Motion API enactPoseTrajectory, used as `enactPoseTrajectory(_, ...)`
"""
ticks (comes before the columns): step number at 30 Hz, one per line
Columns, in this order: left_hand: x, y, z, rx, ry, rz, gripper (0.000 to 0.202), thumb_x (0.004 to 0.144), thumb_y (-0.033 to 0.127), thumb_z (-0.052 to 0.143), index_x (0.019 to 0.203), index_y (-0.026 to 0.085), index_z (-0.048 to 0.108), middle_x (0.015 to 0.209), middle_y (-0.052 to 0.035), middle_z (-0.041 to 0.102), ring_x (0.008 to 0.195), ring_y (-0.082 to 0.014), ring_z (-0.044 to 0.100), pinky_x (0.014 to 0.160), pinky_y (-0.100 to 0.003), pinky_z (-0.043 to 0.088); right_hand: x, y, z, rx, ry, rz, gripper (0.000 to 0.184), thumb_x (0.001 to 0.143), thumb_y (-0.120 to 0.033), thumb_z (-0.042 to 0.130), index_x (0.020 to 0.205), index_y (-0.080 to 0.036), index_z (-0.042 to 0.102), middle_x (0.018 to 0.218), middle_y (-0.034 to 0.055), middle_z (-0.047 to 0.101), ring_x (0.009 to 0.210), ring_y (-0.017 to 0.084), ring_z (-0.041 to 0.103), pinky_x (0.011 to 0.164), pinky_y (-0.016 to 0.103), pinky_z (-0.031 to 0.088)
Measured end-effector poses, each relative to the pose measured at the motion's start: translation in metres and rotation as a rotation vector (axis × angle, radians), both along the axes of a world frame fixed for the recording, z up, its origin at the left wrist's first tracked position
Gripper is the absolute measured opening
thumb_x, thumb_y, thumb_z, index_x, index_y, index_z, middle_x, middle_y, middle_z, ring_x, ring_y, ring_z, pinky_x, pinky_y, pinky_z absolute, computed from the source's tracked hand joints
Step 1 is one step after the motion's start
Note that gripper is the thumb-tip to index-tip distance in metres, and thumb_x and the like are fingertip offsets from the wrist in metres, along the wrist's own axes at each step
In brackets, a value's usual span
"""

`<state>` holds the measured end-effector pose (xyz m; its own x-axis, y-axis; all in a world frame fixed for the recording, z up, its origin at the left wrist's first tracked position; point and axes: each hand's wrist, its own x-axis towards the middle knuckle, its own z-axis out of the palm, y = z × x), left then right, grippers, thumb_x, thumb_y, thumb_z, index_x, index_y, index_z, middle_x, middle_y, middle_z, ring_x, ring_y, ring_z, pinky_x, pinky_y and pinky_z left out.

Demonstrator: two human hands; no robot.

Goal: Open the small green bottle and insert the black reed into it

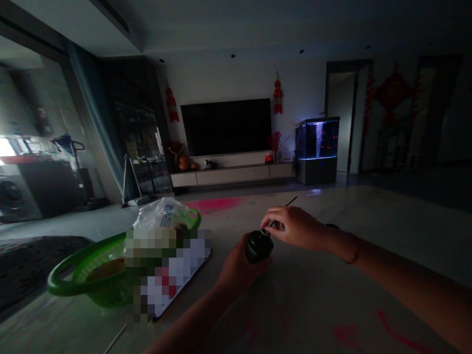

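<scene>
1. A dark green bottle (259, 246) is gripped in the left hand (239, 269), held above the worktop (313, 305).
2. A thin black stick (286, 204) is pinched by the right hand (295, 227) at the bottle's top, slanting toward 1 o'clock.
3. A green plastic basket (88, 268), a plastic bag (158, 215) and a pixelated item (169, 270) are placed at 9 o'clock from the bottle.
4. Blue print (168, 212) on the bag cannot be read.

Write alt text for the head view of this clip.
The person's left hand holds a dark green rounded bottle while the right hand pinches a thin black stick at the bottle's top. A green plastic basket sits to the left.
</scene>
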<state>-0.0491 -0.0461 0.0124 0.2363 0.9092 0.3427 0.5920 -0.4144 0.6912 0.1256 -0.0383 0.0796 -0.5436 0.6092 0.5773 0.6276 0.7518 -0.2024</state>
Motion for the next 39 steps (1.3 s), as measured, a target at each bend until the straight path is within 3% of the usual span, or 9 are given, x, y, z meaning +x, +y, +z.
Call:
enactPoseTrajectory(4,-0.001,0.001,-0.002,-0.005,-0.007,0.008,0.058,0.06,0.034,0.065,0.111,0.018,0.044,0.095,-0.006,0.062,0.084,-0.0209,0.057,0.071,-0.029,0.042,0.007,-0.001,0.012,-0.047,0.111,0.016,0.012,0.074,-0.02,0.052,0.083,-0.018,0.059,0.076,0.0001,0.06,0.059,0.008,0.051,0.057,0.021,0.039)
enactPoseTrajectory(8,-0.001,0.0,-0.001,-0.026,-0.023,0.0,0.058,0.06,0.034,0.065,0.111,0.018,0.044,0.096,-0.0065,0.061,0.086,-0.0207,0.057,0.072,-0.029,0.042,0.015,-0.003,0.024,-0.24,0.281,0.064,0.017,0.076,-0.03,0.051,0.083,-0.015,0.057,0.068,0.0006,0.058,0.055,0.007,0.05,0.05,0.019,0.04)
enactPoseTrajectory(13,-0.001,-0.001,0.001,-0.023,-0.015,-0.008,0.057,0.06,0.035,0.065,0.111,0.018,0.044,0.097,-0.0068,0.061,0.086,-0.0209,0.057,0.072,-0.029,0.042,0.023,-0.004,0.028,-0.521,0.133,0.079,0.029,0.077,-0.04,0.048,0.072,-0.013,0.057,0.06,0.0013,0.057,0.046,0.006,0.047,0.042,0.018,0.037)
enactPoseTrajectory(16,-0.001,0.0,0.0,-0.016,-0.004,-0.008,0.057,0.061,0.035,0.065,0.111,0.019,0.044,0.097,-0.0063,0.062,0.086,-0.0209,0.057,0.072,-0.029,0.042,0.025,-0.001,0.022,-0.609,-0.047,0.015,0.035,0.076,-0.045,0.048,0.074,-0.012,0.06,0.063,0.0032,0.059,0.045,0.006,0.048,0.041,0.018,0.036)
enactPoseTrajectory(20,-0.001,0.0,-0.001,-0.003,-0.002,0.002,0.058,0.061,0.035,0.065,0.112,0.018,0.043,0.098,-0.0067,0.061,0.087,-0.0214,0.057,0.071,-0.028,0.042,0.023,0.004,0.008,-0.633,-0.163,-0.003,0.043,0.07,-0.047,0.055,0.096,-0.013,0.06,0.079,0.0059,0.063,0.057,0.01,0.055,0.05,0.021,0.041)
enactPoseTrajectory(23,-0.001,-0.001,-0.001,0.005,-0.009,-0.017,0.055,0.062,0.034,0.064,0.111,0.018,0.044,0.098,-0.0062,0.061,0.087,-0.0211,0.057,0.07,-0.028,0.043,0.015,0.007,-0.003,-0.629,-0.08,0.003,0.052,0.066,-0.045,0.061,0.106,-0.013,0.054,0.088,0.0069,0.062,0.071,0.014,0.057,0.059,0.022,0.043)
enactPoseTrajectory(27,-0.001,-0.001,0.001,0.002,-0.005,-0.029,0.052,0.063,0.032,0.063,0.109,0.018,0.045,0.097,-0.0058,0.062,0.085,-0.0209,0.058,0.068,-0.027,0.043,-0.001,0.008,-0.015,-0.744,0.077,0.11,0.044,0.066,-0.042,0.061,0.099,-0.014,0.054,0.088,0.0053,0.062,0.076,0.014,0.057,0.062,0.022,0.043)
enactPoseTrajectory(34,0.0,-0.001,-0.003,0.024,0.0,0.001,0.047,0.066,0.029,0.059,0.109,0.017,0.044,0.096,-0.0068,0.062,0.084,-0.0208,0.058,0.068,-0.027,0.043,-0.016,0.01,-0.035,-0.646,0.225,-0.019,0.045,0.058,-0.041,0.068,0.091,-0.014,0.054,0.083,0.0045,0.061,0.074,0.015,0.055,0.061,0.024,0.042)
enactPoseTrajectory(39,0.0,-0.001,-0.004,0.034,-0.012,0.009,0.048,0.065,0.03,0.061,0.108,0.018,0.044,0.097,-0.0063,0.061,0.086,-0.0215,0.058,0.069,-0.029,0.043,-0.018,0.012,-0.037,-0.629,0.284,0.004,0.04,0.056,-0.036,0.07,0.087,-0.014,0.055,0.08,0.0034,0.061,0.073,0.014,0.055,0.06,0.023,0.041)
